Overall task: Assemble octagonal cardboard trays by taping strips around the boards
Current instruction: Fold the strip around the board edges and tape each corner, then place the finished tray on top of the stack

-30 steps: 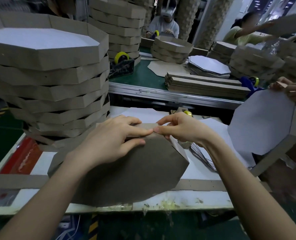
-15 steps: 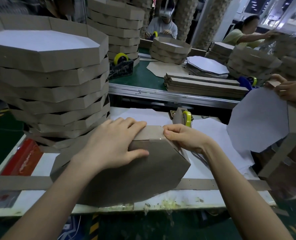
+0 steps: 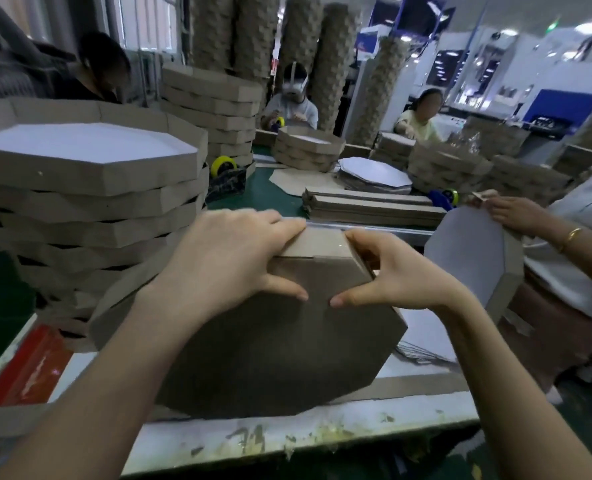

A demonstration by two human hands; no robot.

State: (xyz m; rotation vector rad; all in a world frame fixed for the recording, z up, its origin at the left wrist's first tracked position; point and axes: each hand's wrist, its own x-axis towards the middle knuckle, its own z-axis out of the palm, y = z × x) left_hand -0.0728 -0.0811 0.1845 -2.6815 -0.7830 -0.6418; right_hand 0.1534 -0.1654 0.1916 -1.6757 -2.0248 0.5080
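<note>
A brown octagonal cardboard tray (image 3: 270,348) stands on edge on the white worktable (image 3: 287,441), its plain underside facing me. My left hand (image 3: 225,261) grips its top left, fingers over the rim strip (image 3: 318,245) and thumb pressed on the board. My right hand (image 3: 388,271) grips the top right corner, fingers curled behind the rim, thumb on the board. A glossy tape patch shows on the rim between the two hands.
A tall stack of finished trays (image 3: 80,188) stands at the left. A loose cardboard strip (image 3: 415,386) lies along the table front. Another person's hand (image 3: 509,213) holds a white-lined tray (image 3: 474,265) at the right. Strip bundles (image 3: 367,206) and tape dispensers (image 3: 223,166) lie on the green bench behind.
The tray has been raised and tipped more upright. My right hand shifted from the top edge to the upper right corner, and both thumbs now press the board face.
</note>
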